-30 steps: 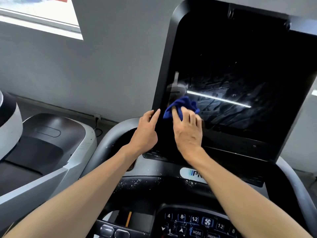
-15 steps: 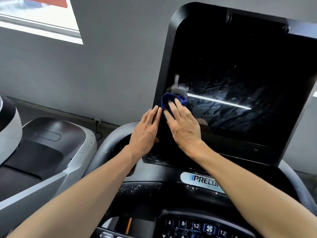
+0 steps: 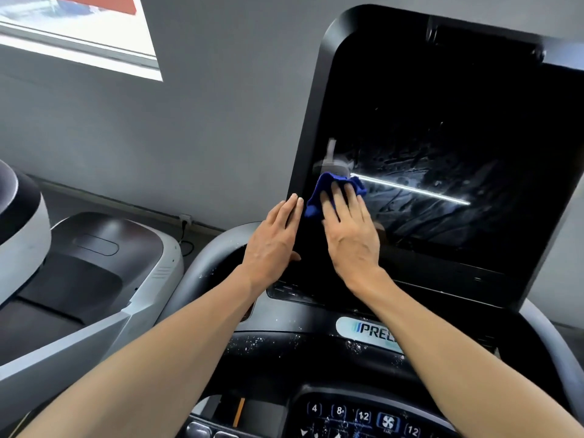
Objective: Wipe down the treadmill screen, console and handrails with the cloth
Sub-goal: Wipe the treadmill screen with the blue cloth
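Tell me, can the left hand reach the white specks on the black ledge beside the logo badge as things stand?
Probably yes. The left hand rests flat on the left edge of the tall black treadmill screen, holding nothing. The white specks lie below it, uncovered, though the small blue cloth is under the right hand.

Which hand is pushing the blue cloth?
The right hand presses the blue cloth flat on the screen. The left hand touches only the screen's edge.

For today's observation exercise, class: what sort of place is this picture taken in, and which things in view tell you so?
Most likely a gym or fitness room. A treadmill with a large dark screen and a keypad console fills the view, a second exercise machine stands to the left, and a blue cloth is pressed to the screen.
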A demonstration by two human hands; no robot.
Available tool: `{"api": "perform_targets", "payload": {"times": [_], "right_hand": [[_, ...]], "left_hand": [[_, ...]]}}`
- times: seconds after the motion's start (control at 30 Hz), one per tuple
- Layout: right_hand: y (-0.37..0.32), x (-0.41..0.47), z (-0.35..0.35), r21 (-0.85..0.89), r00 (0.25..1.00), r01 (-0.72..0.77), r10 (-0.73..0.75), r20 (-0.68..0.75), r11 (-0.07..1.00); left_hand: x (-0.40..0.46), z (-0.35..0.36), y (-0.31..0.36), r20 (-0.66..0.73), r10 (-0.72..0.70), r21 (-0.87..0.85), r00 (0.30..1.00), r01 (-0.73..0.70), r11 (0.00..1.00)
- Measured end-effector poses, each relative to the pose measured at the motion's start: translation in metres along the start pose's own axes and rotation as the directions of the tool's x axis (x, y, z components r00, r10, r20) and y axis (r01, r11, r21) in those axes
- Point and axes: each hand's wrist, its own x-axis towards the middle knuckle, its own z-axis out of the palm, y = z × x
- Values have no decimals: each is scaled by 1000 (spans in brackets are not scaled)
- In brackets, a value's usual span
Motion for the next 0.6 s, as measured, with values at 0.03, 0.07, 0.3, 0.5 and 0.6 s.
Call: {"api": "perform_targets", "payload": {"times": [0.03,0.07,0.3,0.5,0.6], "right_hand": [[-3,-11,4,0,999,36,-36,25,999],[-3,-17,5,5,995,86,-86,44,996],[-1,51,-13,-11,999,-31,31,-17,999],[7,19,-11,-93,990,132,-127,56,987],[21,57,-20,-118,998,-4,11,56,993]], "left_hand": [[-1,0,0,-3,-3,0,1000,3,1000],[-1,1,-1,-8,-4,1,1000,4,1000],[0,0,-3,5,14,36,1000,-14,999],[1,1,-4,9,12,75,1000,-13,997],[0,-3,-2,-1,28,97,1000,-27,995]]}}
